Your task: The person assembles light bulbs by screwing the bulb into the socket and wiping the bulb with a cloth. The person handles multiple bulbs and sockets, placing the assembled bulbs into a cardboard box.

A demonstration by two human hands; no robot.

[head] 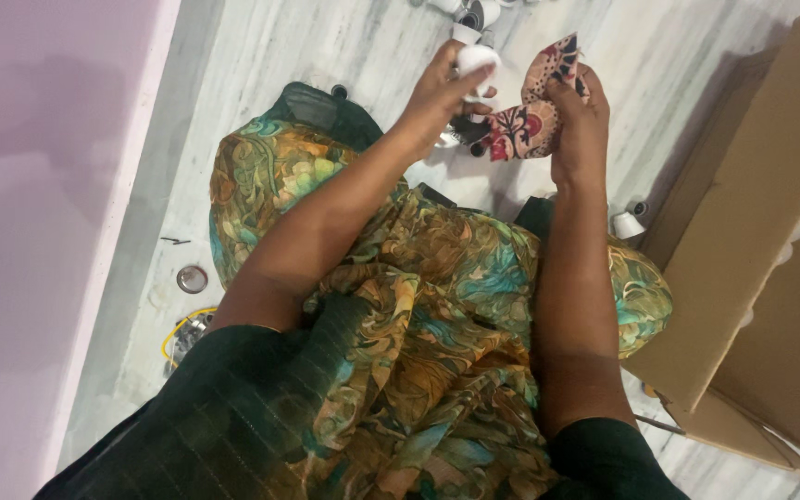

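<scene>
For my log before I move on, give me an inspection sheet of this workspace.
Surface: grey-veined marble floor.
Job's things: small white bulb-like part in left hand; patterned cloth in right hand.
Clutter: more white parts on floor, round metal lid.
Grips: both closed on their items.
Cables: yellow wire at left.
Surroundings: cardboard box at right, pink wall at left.

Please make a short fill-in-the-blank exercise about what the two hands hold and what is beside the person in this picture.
1. The left hand holds a small ____ bulb-like part.
2. The right hand grips a patterned piece of ____.
3. The cardboard box lies on the person's ____ side.
4. The floor looks like pale ____.

Missing words: white; cloth; right; marble
</scene>
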